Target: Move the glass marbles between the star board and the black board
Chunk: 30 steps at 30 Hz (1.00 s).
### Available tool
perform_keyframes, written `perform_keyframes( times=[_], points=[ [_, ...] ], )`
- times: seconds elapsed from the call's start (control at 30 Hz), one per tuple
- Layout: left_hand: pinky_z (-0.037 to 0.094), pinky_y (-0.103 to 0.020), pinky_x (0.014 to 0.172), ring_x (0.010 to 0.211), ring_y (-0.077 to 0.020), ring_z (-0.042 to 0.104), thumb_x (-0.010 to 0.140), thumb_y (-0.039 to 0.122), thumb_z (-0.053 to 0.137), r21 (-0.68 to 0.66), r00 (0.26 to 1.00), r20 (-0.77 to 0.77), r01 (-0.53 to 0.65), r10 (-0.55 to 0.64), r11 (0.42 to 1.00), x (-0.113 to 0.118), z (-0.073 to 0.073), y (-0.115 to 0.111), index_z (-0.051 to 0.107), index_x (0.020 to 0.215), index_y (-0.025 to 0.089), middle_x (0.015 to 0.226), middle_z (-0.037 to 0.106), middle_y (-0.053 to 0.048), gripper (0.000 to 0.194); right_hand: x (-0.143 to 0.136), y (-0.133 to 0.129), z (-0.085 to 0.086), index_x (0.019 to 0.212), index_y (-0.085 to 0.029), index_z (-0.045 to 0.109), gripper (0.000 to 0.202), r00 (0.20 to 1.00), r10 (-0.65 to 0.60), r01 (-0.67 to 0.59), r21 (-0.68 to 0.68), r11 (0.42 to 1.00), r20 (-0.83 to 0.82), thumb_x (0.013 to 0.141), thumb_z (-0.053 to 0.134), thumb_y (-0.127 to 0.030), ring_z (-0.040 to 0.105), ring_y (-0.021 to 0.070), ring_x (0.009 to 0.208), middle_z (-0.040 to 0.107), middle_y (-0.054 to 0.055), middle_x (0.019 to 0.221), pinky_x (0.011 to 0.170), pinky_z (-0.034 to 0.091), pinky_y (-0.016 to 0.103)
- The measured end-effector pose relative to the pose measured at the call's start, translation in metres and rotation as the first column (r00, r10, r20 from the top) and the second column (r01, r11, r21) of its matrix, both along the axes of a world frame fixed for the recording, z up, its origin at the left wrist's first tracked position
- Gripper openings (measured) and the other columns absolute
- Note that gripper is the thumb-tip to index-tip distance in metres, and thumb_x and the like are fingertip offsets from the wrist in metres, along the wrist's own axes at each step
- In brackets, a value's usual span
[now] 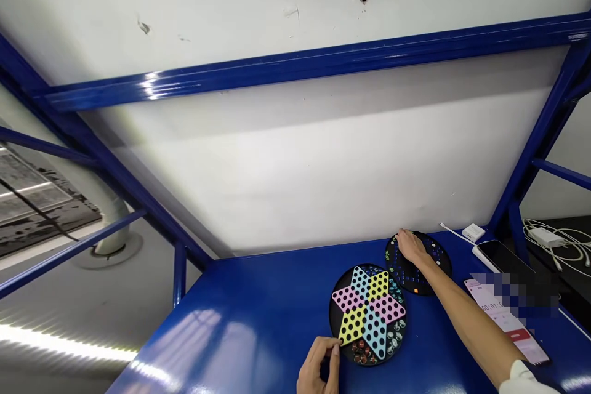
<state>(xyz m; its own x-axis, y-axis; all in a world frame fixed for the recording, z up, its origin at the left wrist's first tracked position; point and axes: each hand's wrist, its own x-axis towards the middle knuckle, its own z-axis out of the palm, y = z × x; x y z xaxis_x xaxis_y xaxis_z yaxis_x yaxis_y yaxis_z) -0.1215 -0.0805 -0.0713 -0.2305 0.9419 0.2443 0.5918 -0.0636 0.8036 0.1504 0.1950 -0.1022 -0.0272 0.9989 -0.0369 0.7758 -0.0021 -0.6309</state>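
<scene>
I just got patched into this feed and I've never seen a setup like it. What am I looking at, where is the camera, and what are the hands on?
There is no machine here: a person works with bare hands, and the single camera sits on their head, looking forward and down. The surface is a blue metal table inside a blue frame, against a white wall. On it lies a round game board with a coloured star and holes, marbles along its edge. Behind it lies a second, black round board. The left hand pinches the near edge of the star board. The right hand rests on the black board; whether it holds a marble I cannot tell. To the right lie a phone, a white charger and cables.
</scene>
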Motion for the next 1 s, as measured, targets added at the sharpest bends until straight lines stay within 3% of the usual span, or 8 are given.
perform_keyframes(
  times=[0.3,0.53,0.67,0.83,1.0],
  points=[
    [0.055,-0.029,0.068,0.072,-0.0208,0.065,0.094,0.055,0.047,-0.041,1.000,0.018,0.018,-0.018,0.999,0.002,0.000,-0.001,0.070,0.081,0.024,0.079,0.070,-0.005,0.040,0.028,-0.008,0.004,0.097,-0.018,0.065,0.032,0.999,0.022,-0.024,0.037,0.999,0.042,0.102,0.035,-0.026,0.065,0.0230,0.092,0.071,0.012,0.101,0.074,0.043,0.029],
    [0.052,-0.027,0.068,0.072,-0.0188,0.064,0.095,0.050,0.049,-0.040,1.000,0.026,0.009,-0.008,0.999,0.003,0.001,-0.003,0.069,0.081,0.024,0.078,0.069,-0.003,0.036,0.024,-0.046,0.020,0.093,-0.022,0.067,0.032,0.961,0.276,-0.275,0.058,0.960,-0.021,0.101,0.040,-0.036,0.065,0.0213,0.085,0.073,0.006,0.092,0.076,0.044,0.029],
    [0.052,-0.027,0.066,0.072,-0.0195,0.065,0.095,0.053,0.048,-0.060,1.000,0.014,0.017,-0.016,0.998,0.005,0.004,-0.003,0.068,0.081,0.024,0.079,0.069,-0.003,0.038,0.027,-0.072,0.027,0.095,-0.023,0.068,0.033,0.934,0.356,-0.354,0.065,0.933,-0.020,0.101,0.039,-0.038,0.065,0.0214,0.087,0.073,0.006,0.097,0.078,0.044,0.030],
    [0.054,-0.029,0.070,0.076,-0.0216,0.066,0.094,0.058,0.046,-0.081,1.000,0.010,0.020,-0.019,0.997,0.004,0.004,-0.002,0.069,0.082,0.024,0.082,0.071,-0.004,0.042,0.018,-0.078,0.026,0.098,-0.023,0.068,0.023,0.951,0.310,-0.310,0.035,0.950,0.019,0.095,0.054,-0.040,0.064,0.0246,0.103,0.073,0.008,0.107,0.087,0.043,0.032],
    [0.055,-0.030,0.070,0.076,-0.0213,0.066,0.094,0.059,0.046,-0.072,1.000,0.006,0.008,-0.008,0.997,0.003,0.003,-0.002,0.068,0.083,0.024,0.080,0.070,-0.004,0.043,-0.002,-0.071,0.018,0.081,-0.023,0.066,0.012,0.967,0.216,-0.214,0.028,0.976,-0.133,0.085,0.067,-0.034,0.064,0.0252,0.098,0.071,0.007,0.093,0.082,0.044,0.030]
  ],
)
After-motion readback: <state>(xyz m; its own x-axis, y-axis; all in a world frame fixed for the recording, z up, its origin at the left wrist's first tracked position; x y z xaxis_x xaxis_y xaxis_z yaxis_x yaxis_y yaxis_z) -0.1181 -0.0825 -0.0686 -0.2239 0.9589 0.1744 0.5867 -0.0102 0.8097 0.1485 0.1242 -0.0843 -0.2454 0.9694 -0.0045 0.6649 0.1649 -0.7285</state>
